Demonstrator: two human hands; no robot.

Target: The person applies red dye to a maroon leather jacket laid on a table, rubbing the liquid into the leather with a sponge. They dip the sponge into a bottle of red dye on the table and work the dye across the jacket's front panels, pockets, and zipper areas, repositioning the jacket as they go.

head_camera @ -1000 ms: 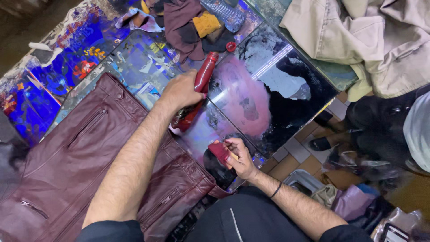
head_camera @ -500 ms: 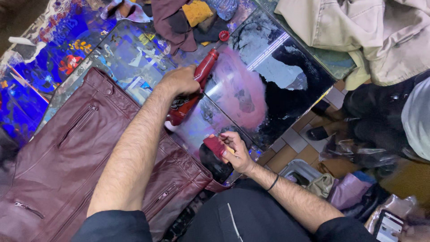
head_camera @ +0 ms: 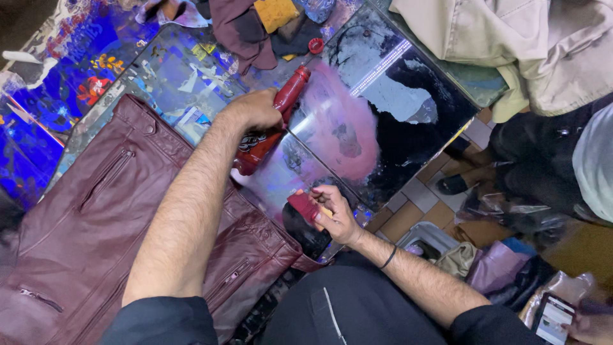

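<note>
Your left hand (head_camera: pixel 255 110) is wrapped around the middle of a dark red plastic bottle (head_camera: pixel 271 124), holding it tilted with its open neck pointing up and away from you toward a small red cap (head_camera: pixel 315 46) that lies loose on the desk (head_camera: pixel 191 70) beyond the hand. Just past the bottle's neck, a pink smear (head_camera: pixel 341 128) spreads across the glossy, paint-stained desk top. Your right hand (head_camera: pixel 335 217), nearer your body and well apart from the left, pinches a small maroon sponge (head_camera: pixel 304 206) between thumb and fingers. Under your left forearm, a maroon leather jacket (head_camera: pixel 83 223) lies flat on the desk.
</note>
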